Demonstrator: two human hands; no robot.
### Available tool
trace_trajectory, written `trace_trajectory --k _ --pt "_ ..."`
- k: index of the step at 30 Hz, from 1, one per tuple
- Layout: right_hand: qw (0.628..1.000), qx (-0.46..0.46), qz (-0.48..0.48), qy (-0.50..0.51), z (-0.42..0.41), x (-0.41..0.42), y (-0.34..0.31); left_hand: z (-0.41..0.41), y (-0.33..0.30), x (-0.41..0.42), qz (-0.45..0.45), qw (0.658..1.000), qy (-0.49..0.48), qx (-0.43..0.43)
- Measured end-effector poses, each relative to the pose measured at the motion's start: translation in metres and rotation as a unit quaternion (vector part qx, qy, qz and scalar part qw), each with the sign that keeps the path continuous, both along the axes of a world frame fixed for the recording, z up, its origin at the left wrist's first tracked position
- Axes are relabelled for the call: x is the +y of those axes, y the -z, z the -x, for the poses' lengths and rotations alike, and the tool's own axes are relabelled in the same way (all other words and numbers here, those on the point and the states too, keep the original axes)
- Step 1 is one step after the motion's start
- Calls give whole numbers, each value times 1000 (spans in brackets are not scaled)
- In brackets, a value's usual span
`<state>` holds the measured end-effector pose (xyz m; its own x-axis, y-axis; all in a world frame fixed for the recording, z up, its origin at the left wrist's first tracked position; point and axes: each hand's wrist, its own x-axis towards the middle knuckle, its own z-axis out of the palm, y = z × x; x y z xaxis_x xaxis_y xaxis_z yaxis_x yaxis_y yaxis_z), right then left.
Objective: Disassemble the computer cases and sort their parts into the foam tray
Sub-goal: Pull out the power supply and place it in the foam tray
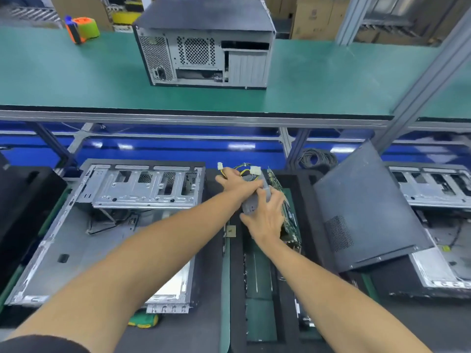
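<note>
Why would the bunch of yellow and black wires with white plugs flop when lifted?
The bunch of yellow and black wires with white plugs probably flops: it already bends in loose loops beyond the left hand. It looks light, and the plugs would likely dangle and snag.

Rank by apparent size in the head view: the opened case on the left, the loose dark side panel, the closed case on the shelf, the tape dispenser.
1. Opened case
2. Side panel and closed case: similar, shelf farther, unranked
3. Tape dispenser

No text, label or number is sharp enough to read.
</note>
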<state>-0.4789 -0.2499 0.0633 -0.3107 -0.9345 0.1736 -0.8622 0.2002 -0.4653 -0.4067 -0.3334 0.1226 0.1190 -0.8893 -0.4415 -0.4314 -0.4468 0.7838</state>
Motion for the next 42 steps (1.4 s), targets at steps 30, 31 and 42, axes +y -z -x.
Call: trace_trajectory --k 30,31,42 --pt "952 -44 -302 27 100 -28 -3 14 14 -16 83 979 20 -184" --pt "945 -52 -322 20 105 -32 -6 15 15 -16 83 979 22 -184" --pt "869 -373 -315 83 193 -38 -16 4 38 -11 80 981 29 -173"
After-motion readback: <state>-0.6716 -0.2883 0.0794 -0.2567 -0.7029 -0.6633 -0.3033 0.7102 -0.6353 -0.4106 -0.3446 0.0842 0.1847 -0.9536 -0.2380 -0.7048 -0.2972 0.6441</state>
